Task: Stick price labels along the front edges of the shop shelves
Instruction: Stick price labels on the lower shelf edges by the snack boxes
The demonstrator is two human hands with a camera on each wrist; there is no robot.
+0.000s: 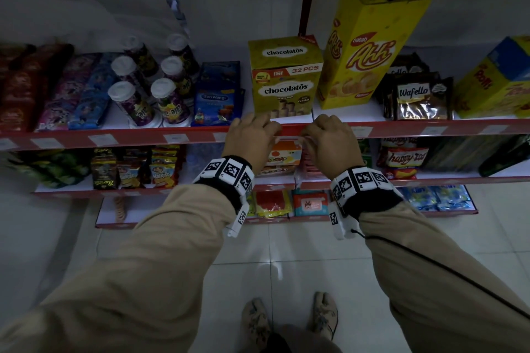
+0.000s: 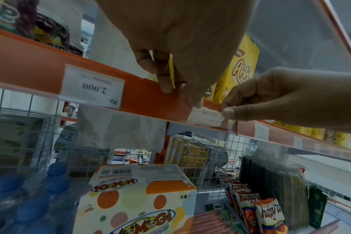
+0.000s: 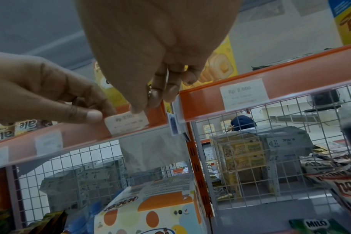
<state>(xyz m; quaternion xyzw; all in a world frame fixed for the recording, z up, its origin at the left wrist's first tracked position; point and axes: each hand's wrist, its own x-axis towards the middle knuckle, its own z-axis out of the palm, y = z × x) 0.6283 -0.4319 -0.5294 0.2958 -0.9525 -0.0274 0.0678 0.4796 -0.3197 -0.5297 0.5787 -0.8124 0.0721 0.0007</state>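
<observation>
Both hands pinch the price label against the shelf front edge, near its right end: left hand and right hand fingers curled on opposite ends. Risk: uneven pressing sets it crooked or creased.

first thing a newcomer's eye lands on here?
Both hands, left hand and right hand, meet at the red top shelf edge, pinching a small price label against it. Behind them stand the chocolatos box and a taller yellow Ahh box.
</observation>
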